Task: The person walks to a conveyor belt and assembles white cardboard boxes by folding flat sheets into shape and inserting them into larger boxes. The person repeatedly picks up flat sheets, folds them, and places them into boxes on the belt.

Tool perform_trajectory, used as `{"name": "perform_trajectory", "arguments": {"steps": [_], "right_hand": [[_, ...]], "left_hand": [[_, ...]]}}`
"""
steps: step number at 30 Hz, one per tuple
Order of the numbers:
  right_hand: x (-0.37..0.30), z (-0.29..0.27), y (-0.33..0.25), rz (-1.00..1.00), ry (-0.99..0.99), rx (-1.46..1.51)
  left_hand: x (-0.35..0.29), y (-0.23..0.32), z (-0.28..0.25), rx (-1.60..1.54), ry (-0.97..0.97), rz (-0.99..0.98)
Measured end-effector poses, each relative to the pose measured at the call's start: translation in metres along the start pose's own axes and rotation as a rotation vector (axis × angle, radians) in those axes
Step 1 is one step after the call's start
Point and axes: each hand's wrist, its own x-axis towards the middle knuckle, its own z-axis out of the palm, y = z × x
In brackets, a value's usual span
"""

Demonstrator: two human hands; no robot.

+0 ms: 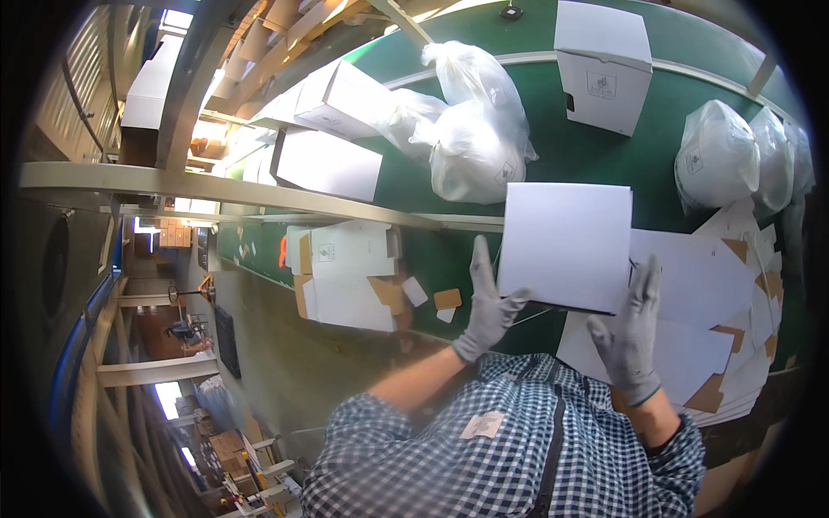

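Note:
A closed white carton box (566, 246) stands in front of me on the green table, its plain top facing up. My left hand (494, 312), in a grey glove, is at the near left corner of the box with its fingers stretched out and thumb apart. On the box's right side my right hand (633, 332), gloved the same way, has its fingers straight and its thumb spread. Both hands are beside the box or lightly against it; whether they press on it I cannot tell. Under and right of my right hand lie flat white carton blanks (691, 276) with brown inner sides.
White plastic bags with round contents (479, 142) sit beyond the box, and more wrapped bundles (717, 160) at the right. A tall white box (602, 73) stands at the back. Another flattened carton (350, 272) lies left. A beige metal rail (259, 190) crosses the left side.

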Motion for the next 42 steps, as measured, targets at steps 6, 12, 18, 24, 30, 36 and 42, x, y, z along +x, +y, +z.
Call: {"name": "perform_trajectory", "arguments": {"steps": [6,12,18,24,30,36,42], "right_hand": [[-0.008,0.029,0.006,0.69,-0.155,1.005],[-0.002,0.014,0.039,0.296,-0.03,0.775],[0.113,0.0,0.098,0.341,0.144,0.942],[0.192,-0.01,0.107,0.121,0.397,0.559],[0.222,-0.041,0.081,0.334,0.372,0.789],[0.191,-0.038,0.129,0.243,0.305,1.123],[-0.068,0.039,0.191,0.735,0.894,-0.287]], "left_hand": [[-0.005,-0.021,-0.019,-0.928,-0.329,-0.955],[0.048,0.044,0.006,-0.829,-0.292,-0.659],[0.169,0.046,0.077,-0.714,-0.365,-0.53],[0.236,0.018,0.119,-1.14,-0.274,-0.427],[0.262,0.022,0.139,-0.483,-0.185,-0.237],[0.265,-0.001,0.148,-0.048,-0.258,0.362],[0.08,-0.041,0.168,0.579,-0.663,0.146]]}}
